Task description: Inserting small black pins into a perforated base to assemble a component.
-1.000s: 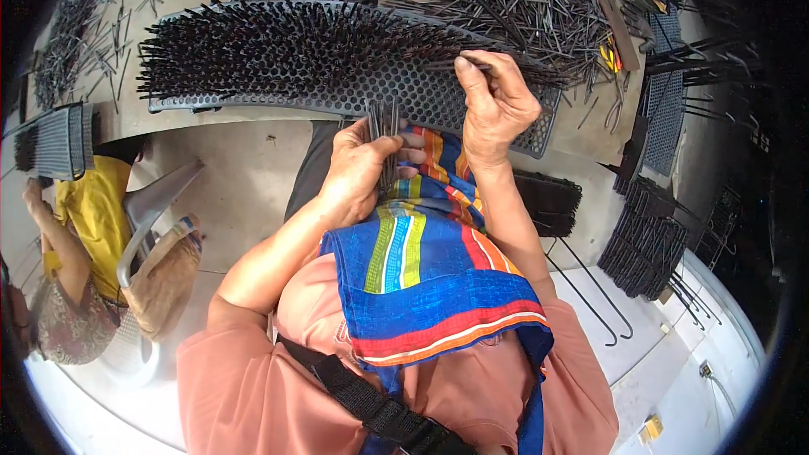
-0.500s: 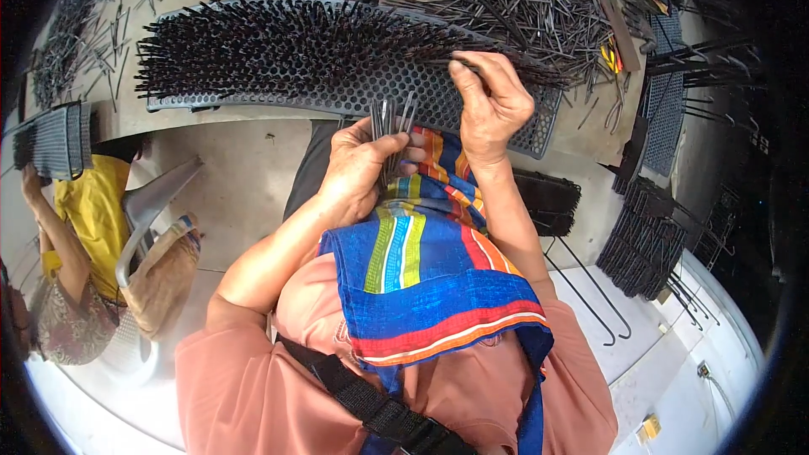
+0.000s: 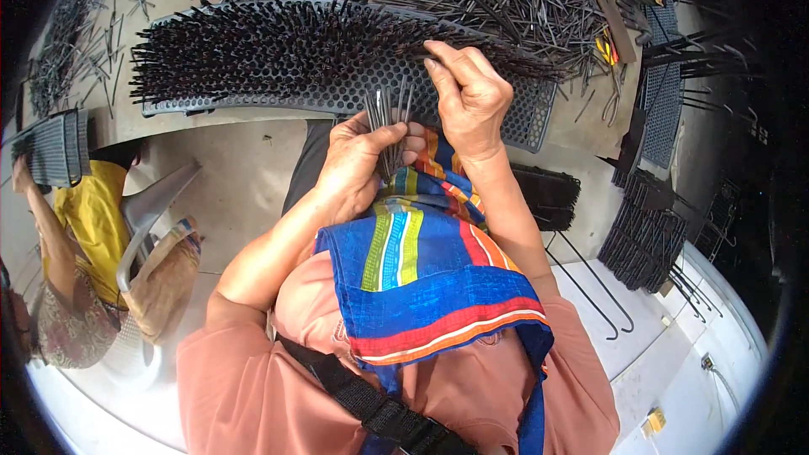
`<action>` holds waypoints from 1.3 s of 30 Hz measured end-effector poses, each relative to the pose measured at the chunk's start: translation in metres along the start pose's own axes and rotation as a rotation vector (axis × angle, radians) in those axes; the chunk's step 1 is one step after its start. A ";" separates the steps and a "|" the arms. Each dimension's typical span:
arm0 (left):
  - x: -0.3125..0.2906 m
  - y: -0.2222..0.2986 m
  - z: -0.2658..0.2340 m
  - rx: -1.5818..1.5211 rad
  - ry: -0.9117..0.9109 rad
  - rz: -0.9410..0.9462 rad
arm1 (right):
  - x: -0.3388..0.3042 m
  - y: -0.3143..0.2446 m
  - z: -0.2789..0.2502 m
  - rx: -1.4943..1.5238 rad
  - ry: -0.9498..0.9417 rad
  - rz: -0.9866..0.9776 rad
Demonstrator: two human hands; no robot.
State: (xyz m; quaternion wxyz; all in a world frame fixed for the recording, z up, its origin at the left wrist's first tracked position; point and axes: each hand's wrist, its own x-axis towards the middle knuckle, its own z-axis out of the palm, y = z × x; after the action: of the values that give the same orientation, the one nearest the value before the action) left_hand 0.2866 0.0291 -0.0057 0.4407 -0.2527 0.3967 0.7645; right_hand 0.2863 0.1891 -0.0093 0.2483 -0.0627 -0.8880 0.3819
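Note:
My left hand [image 3: 358, 156] is closed around a bundle of thin dark metal rods [image 3: 386, 114], which fan out upward from its grip above my lap. Beyond it lies a long black perforated plate [image 3: 337, 101]. Dense dark rods [image 3: 253, 46] stand in most of its holes, while holes along the near edge and right end show bare. My right hand [image 3: 472, 101] is over the plate's right half, thumb and forefinger pinched together at the edge of the standing rods. Whatever is between those fingertips blends with the dark rods behind.
Loose rods [image 3: 514, 0] lie heaped behind the plate, with yellow-and-red-handled pliers [image 3: 607, 50] to the right. Black hooked racks [image 3: 645, 236] hang at far right. At left, another person's hand [image 3: 21, 175] holds a dark ribbed panel [image 3: 50, 152] beside a chair [image 3: 160, 202].
My right hand has moved a little left along the standing rods, still pinched. My left hand keeps its bundle nearly in place.

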 end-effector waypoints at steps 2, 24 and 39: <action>0.001 0.000 -0.001 -0.004 0.017 -0.005 | -0.002 0.000 -0.001 -0.164 -0.043 -0.101; 0.003 -0.002 -0.001 -0.041 -0.076 -0.032 | -0.009 -0.017 -0.023 0.503 -0.219 0.589; 0.000 -0.012 0.005 0.092 0.005 -0.092 | -0.015 0.001 -0.027 0.724 0.204 0.576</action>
State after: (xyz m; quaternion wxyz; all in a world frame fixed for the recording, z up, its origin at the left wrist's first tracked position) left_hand 0.2964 0.0367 -0.0077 0.4855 -0.2520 0.4203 0.7240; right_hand 0.3126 0.2029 -0.0002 0.2243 -0.2530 -0.6153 0.7121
